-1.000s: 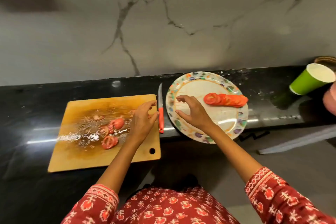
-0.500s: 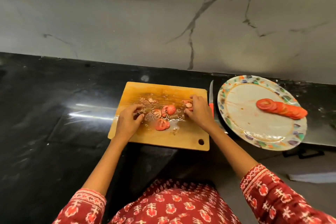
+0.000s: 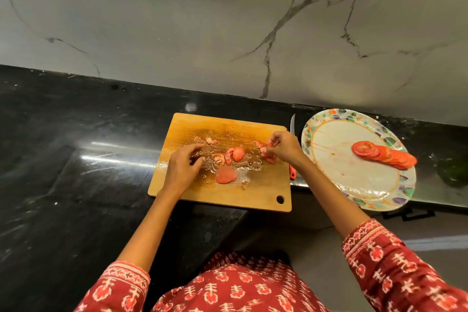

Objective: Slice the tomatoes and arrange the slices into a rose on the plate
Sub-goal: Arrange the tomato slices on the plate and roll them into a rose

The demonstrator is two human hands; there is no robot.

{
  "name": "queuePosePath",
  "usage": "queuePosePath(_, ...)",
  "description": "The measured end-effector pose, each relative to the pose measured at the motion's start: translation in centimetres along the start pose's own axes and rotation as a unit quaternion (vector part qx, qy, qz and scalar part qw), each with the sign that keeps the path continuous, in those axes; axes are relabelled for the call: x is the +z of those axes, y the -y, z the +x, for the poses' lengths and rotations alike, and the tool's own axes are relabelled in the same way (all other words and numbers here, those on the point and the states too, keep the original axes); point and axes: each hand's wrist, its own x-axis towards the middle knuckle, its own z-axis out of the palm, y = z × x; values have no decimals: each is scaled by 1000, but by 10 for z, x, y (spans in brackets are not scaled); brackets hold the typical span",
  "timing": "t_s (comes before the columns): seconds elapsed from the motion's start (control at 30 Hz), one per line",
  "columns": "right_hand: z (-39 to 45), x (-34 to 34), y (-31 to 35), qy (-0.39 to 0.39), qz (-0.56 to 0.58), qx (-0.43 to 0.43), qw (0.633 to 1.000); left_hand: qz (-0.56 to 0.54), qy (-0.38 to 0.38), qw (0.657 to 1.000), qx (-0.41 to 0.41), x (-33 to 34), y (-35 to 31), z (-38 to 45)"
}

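My right hand [image 3: 283,148] pinches tomato slices [image 3: 266,153] at the cutting board [image 3: 228,192]'s right edge. Left hand [image 3: 183,167] hovers over the board's left part, fingers loosely curled, holding nothing. More slices mid-board; overlapping row [image 3: 383,156] on plate [image 3: 354,185], right of board w/ knife [image 3: 293,126] between.

The cutting board [image 3: 222,159] lies on the counter [image 3: 76,159] with loose tomato slices [image 3: 228,159] on it; the knife [image 3: 293,149] lies between it and the plate [image 3: 354,180], which carries a row of overlapping slices [image 3: 382,156], apparently about ten.
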Motion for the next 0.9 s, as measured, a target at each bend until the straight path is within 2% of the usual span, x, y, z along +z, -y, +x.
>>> queuePosePath(0.2, 7, -9, -7, -27, -67, -41, 997, 6, 7, 1000, 7, 9, -9, 4)
queuePosePath(0.37, 8, -11, -5, -99, -43, 19, 994, 8, 3, 1000, 11, 11, -18, 6)
queuePosePath(0.5, 3, 4, -4, -46, -91, 49, 994, 9, 6, 1000, 15, 11, -22, 5)
queuePosePath(0.6, 6, 9, 4, -34, -83, 65, 994, 8, 7, 1000, 15, 12, -24, 5)
queuePosePath(0.67, 8, 8, 12, 1, -70, 74, 995, 7, 11, 1000, 17, 11, -24, 5)
queuePosePath(0.77, 10, 7, 16, 29, -61, 65, 996, 15, 12, 1000, 17, 9, -20, 8)
queuePosePath(0.9, 13, 7, 16, 30, -55, 45, 997, 15, 14, 1000, 15, 7, -17, 11)
